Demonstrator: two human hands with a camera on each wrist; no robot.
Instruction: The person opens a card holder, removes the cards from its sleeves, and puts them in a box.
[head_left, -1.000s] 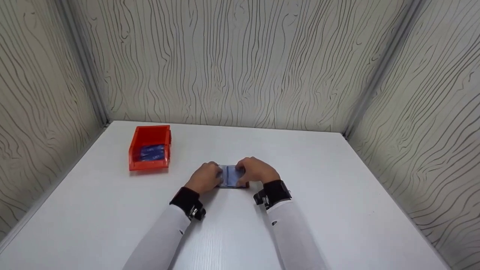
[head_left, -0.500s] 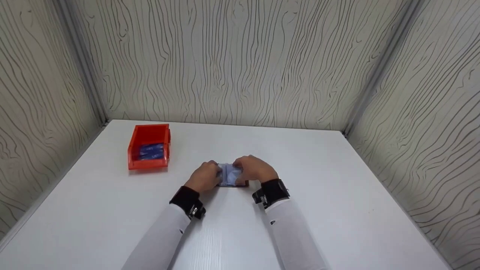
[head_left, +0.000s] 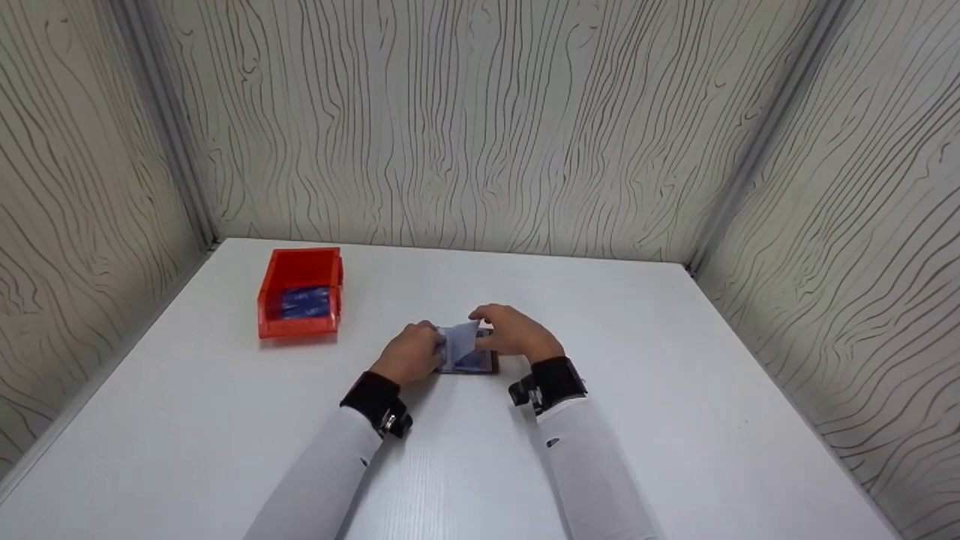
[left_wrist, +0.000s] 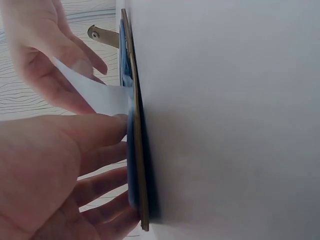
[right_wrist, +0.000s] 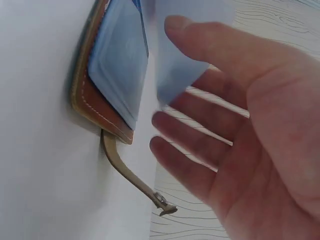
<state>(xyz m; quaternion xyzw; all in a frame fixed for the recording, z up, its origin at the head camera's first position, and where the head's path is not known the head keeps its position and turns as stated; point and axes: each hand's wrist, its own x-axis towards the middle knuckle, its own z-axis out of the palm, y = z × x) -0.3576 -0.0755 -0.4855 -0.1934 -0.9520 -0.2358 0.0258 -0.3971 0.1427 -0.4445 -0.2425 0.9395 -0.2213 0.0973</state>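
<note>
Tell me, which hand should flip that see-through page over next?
Probably the right hand: its fingers already lift the clear page off the card holder. The left hand presses the holder's other side flat on the table, so it is busy.

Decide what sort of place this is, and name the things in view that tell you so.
Probably a staged work booth rather than a home or office. A plain white table is boxed in by wood-grain panel walls on three sides, and only an orange bin and a card holder lie on it.
</note>
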